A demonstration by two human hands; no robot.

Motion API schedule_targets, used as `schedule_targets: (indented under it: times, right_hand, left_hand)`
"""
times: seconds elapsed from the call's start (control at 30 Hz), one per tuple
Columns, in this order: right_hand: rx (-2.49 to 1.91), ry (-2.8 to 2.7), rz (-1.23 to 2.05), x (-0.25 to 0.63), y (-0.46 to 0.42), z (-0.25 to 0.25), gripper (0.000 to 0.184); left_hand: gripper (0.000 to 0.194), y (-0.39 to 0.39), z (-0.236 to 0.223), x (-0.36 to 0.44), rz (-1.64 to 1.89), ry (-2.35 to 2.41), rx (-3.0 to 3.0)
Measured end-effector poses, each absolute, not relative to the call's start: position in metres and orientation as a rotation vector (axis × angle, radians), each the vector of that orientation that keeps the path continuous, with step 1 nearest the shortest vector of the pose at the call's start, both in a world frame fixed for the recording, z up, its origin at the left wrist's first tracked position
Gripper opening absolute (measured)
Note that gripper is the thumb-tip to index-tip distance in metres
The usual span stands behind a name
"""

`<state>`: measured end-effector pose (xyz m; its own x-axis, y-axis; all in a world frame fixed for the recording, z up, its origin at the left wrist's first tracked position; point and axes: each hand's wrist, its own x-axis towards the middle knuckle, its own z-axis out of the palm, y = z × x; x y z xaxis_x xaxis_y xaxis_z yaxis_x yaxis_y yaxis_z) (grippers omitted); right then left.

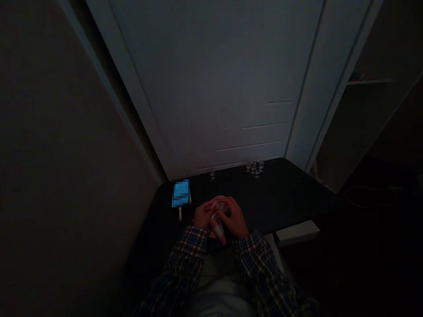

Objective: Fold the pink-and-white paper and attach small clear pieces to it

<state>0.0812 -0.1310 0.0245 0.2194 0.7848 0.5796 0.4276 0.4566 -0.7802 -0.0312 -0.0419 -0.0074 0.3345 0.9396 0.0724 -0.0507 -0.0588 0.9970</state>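
Head camera view: two bare hands work close together above the near edge of a black table; plaid sleeves cover both forearms. The left hand is closed, fingers curled on a pink-and-white cloth; the right hand is closed on a small clear glass, with its fingertips near those of the left hand. The glass sits between the hands, against the cloth; the cloth hangs toward the near side in a narrow point; dim light hides the exact finger contacts. A pale curved rim shows just beyond the fingers; its full form is hidden.

At the far edge of the table, one clear stemmed glass stands alone, left of centre; a cluster of similar glasses stands farther right. A blue item, pixelated, lies at the far left; a white strip extends from its near side. A white box-like object is at the near right edge; a white panel with heart reliefs rises behind the table.
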Motion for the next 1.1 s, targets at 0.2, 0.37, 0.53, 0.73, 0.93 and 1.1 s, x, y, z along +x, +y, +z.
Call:
schedule_targets:
  times: [0.2,0.37,0.53,0.73,0.93,1.1]
  right_hand:
    - [-1.177,-1.419,0.365,0.081,-0.127,0.019,0.022]
    - [-1.169,-1.437,0.371,0.082,-0.127,0.018,0.020]
    - [-1.171,-1.451,0.345,0.083,-0.127,0.017,0.022]
    - [-1.258,-1.390,0.242,0.085,-0.124,0.012,0.019]
    - [-1.322,-1.365,0.245,0.086,-0.119,0.003,0.011]
    - [-1.316,-1.362,0.312,0.086,-0.120,0.002,0.015]
  left_hand:
    - [0.040,-0.043,-0.006,-0.031,1.019,0.881,1.387]
    - [0.035,-0.042,-0.005,-0.031,1.015,0.903,1.412]
    - [0.030,-0.038,-0.010,-0.033,1.037,0.882,1.479]
    - [0.033,-0.039,-0.009,-0.034,1.125,0.898,1.463]
    - [0.035,-0.041,-0.006,-0.032,1.247,0.907,1.308]
    - [0.037,-0.040,-0.006,-0.034,1.297,0.941,1.264]
